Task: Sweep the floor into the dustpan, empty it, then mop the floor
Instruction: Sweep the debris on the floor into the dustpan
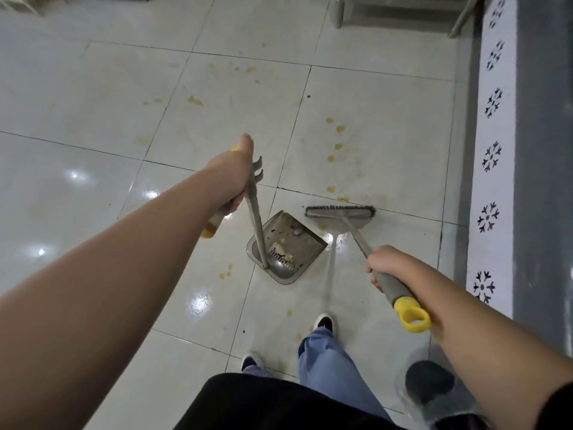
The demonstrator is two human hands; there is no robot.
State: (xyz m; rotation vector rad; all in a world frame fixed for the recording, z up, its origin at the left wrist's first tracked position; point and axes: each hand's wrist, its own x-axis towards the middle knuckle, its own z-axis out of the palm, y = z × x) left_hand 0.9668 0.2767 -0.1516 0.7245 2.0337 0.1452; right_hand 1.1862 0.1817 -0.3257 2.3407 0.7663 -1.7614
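While the left hand (pixel 238 178) grips the upright dustpan handle (pixel 255 212), the pan should stay flat on the tiles. Its grey dustpan (pixel 297 252) lies below that hand, holding scraps. Just right, the broom head (pixel 340 212) is steered by the right hand (pixel 384 268), fingers wrapped round the broomstick.

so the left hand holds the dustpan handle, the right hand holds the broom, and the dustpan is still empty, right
Not quite: the dustpan is not empty. The head view shows scraps of debris lying in it. The rest stands: the left hand holds its handle and the right hand holds the broom.
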